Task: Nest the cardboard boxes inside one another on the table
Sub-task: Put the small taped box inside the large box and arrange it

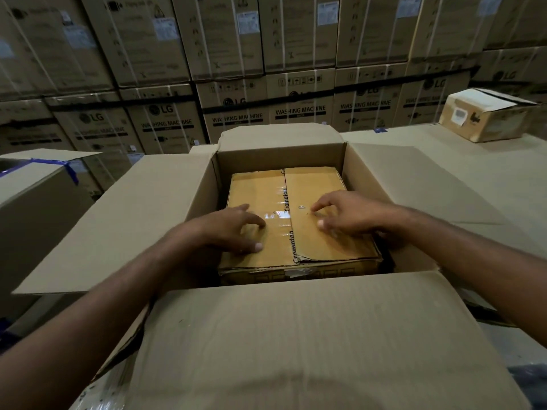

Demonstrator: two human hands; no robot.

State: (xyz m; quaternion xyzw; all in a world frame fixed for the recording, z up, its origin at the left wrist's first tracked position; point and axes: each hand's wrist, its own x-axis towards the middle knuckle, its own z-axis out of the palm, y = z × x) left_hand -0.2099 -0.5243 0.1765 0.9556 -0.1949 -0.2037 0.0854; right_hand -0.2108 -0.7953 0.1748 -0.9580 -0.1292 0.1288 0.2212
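Inside the big open carton (281, 156), down on its floor, sits the smaller yellow-brown box (260, 190). Its two top flaps are folded shut and meet along a seam that runs away from you, with clear tape and "Crompton" lettering beside that seam. The smaller box fills most of the carton's bottom, with a narrow gap showing along the carton's left wall and far wall.

Both of your hands are down inside the carton, resting on the lid of the smaller box. Your left hand (233, 229) lies on the flap left of the seam, fingers arched, with the fingertips and thumb touching the cardboard. Your right hand (346, 214) lies on the flap right of the seam, fingers spread and bent, tips on the surface; it is slightly blurred. Neither hand grasps anything: the box is under your fingertips, not within a grip.

All four of the carton's flaps are spread outward, and the near flap (296, 335) hangs toward you.

Beyond the carton's far right corner, well apart, a small pale box (485, 119) stands on the cardboard-covered table (473, 167). Left of the carton is a box with blue tape (38, 184). Behind the carton rises a wall of stacked washing-machine cartons (300, 110).
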